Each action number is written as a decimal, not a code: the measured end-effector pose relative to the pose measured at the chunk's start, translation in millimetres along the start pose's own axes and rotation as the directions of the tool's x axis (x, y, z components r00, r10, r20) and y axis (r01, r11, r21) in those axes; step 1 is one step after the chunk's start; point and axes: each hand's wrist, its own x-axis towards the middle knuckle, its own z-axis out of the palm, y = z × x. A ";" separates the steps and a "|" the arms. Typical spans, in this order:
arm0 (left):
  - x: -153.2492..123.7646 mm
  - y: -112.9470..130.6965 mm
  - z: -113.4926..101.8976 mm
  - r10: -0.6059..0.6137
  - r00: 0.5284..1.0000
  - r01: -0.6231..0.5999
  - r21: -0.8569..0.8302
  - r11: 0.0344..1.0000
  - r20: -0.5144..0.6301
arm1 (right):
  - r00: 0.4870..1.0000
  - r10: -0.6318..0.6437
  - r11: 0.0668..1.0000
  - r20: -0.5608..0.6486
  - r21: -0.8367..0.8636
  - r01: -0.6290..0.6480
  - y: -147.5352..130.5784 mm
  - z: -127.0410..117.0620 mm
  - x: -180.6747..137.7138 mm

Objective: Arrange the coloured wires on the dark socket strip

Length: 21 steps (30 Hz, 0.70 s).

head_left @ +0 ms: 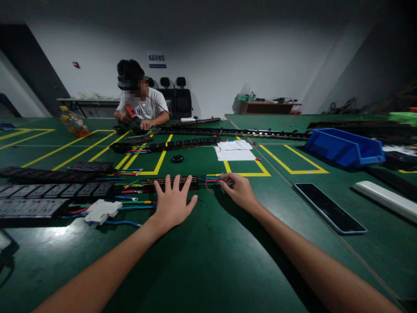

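My left hand (172,201) lies with fingers spread, its fingertips resting on a long dark strip (169,181) fitted with coloured wires on the green table (208,261). My right hand (237,189) is closed in a pinch at the strip's right end, on the red and blue wires (210,179) that stick out there. To the left lie several dark socket strips (58,189) and a white breaker block (101,210) with blue leads.
A person in a white shirt (143,106) works across the table with a red tool. A blue bin (345,147), white papers (234,151), a dark flat panel (329,208), a white bar (384,198), a bottle (74,123) and long strips (234,131) lie around.
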 end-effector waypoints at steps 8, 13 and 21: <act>0.8 -0.4 1.2 0.003 1.000 -0.003 -0.010 1.000 0.000 | 0.996 -0.064 0.998 -0.059 -0.022 0.062 -3.5 -1.4 0.1; 0.6 -0.6 0.3 0.007 1.000 -0.007 -0.009 1.000 0.000 | 0.997 -0.039 0.999 -0.065 -0.020 0.038 -4.5 -1.0 1.1; 0.4 -0.3 -0.1 0.001 1.000 -0.001 -0.012 1.000 0.001 | 0.996 0.038 0.998 -0.077 -0.041 -0.042 -8.3 -1.8 -1.2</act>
